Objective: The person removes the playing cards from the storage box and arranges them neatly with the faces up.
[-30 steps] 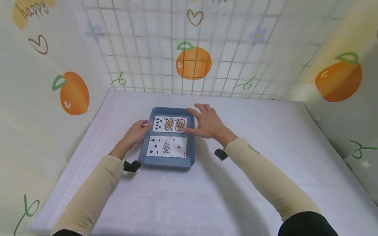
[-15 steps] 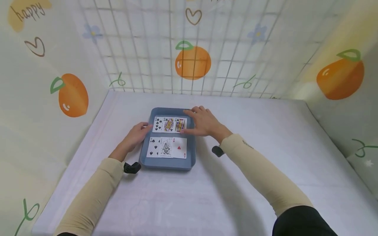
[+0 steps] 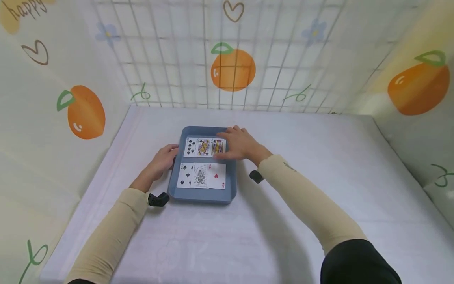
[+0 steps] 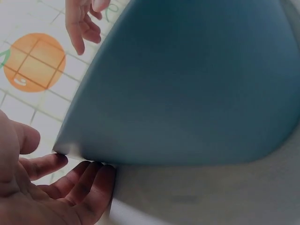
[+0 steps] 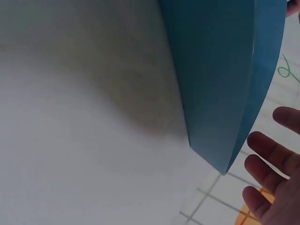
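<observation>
A blue-grey tray (image 3: 198, 194) lies on the white-covered table with two rows of playing cards in it. The far row has a spade card (image 3: 190, 146) and two face cards (image 3: 203, 147); the near row has a spade card (image 3: 184, 175), a joker (image 3: 200, 175) and an ace of hearts (image 3: 216, 176). My left hand (image 3: 162, 159) is at the tray's left side, its fingertips (image 4: 101, 185) right at the wall's lower edge. My right hand (image 3: 242, 144) reaches over the far right rim, fingers spread and thumb over the rightmost face card.
White fabric printed with oranges (image 3: 233, 70), hearts and a grid hangs behind the table (image 3: 319, 157) and on both sides. Each wrist carries a small black device (image 3: 158, 200).
My right hand has shifted left, farther over the tray's right rim. My left thumb has drawn back from over the left rim. The cards keep their places in the tray.
</observation>
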`<state>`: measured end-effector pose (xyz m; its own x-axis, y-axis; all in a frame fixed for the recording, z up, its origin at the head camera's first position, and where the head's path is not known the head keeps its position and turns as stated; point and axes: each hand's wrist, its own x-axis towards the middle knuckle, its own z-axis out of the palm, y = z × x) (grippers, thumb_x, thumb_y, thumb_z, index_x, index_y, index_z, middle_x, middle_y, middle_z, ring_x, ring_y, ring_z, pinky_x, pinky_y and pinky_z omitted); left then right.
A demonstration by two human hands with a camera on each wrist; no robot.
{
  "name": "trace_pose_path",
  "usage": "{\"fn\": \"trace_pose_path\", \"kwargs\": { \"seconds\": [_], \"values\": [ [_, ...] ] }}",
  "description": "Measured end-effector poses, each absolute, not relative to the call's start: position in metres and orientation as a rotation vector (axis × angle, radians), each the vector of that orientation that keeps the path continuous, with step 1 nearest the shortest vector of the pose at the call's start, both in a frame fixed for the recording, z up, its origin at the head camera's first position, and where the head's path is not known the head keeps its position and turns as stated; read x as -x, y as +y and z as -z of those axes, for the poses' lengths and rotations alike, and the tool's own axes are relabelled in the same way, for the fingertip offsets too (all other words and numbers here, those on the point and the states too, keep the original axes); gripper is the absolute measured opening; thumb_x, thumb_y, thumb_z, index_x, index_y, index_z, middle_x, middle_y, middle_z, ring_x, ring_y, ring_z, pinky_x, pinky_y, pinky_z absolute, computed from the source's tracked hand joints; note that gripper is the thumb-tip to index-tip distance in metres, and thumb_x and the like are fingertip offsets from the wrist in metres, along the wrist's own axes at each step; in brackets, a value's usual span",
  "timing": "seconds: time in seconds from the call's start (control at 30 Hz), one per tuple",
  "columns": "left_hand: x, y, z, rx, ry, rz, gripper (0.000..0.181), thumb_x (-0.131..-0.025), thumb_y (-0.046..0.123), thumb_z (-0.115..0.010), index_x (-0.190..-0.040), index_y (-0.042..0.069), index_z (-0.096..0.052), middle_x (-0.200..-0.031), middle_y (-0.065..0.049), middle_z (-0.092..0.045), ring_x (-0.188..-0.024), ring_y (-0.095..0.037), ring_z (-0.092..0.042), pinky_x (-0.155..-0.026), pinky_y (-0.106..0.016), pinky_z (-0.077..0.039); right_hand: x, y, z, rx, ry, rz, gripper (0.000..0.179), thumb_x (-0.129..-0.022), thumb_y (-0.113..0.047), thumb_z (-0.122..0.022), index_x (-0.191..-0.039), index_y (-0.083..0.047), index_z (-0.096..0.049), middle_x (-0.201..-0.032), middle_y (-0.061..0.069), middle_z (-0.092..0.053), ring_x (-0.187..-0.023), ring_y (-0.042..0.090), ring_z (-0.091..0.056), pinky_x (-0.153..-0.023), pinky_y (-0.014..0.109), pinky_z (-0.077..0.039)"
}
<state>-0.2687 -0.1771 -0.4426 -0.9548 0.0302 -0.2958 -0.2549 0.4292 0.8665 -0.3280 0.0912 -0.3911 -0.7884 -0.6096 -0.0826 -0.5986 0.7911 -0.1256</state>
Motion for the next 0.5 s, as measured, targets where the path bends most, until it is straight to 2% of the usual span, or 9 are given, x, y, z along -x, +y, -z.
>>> {"fn": "trace_pose_path", "kwargs": {
  "seconds": [0.23,0.5],
  "values": [
    [0.27,-0.179,0.444,0.188,2.405,-1.559,0.049,-0.107,0.025,-0.036,-0.151,0.003,-0.033,-0.135,-0.02,-0.052,-0.12,-0.031,-0.055,-0.099,-0.042,-0.049,0.333,0.084,0.395,0.987,2.861,0.07,0.09,-0.078,-0.074,-0.061,-0.145,-0.015,-0.05,-0.138,0.015,-0.052,-0.124,0.034,-0.042,-0.105,0.057,-0.03],
    [0.271,-0.181,0.447,0.165,2.396,-1.563,0.048,-0.107,0.021,-0.035,-0.152,0.003,-0.032,-0.133,-0.021,-0.051,-0.118,-0.032,-0.054,-0.099,-0.044,-0.048,0.342,0.077,0.402,0.972,2.849,0.057,0.092,-0.076,-0.075,-0.062,-0.145,-0.016,-0.05,-0.138,0.014,-0.051,-0.127,0.033,-0.04,-0.107,0.057,-0.027]
  ]
}}
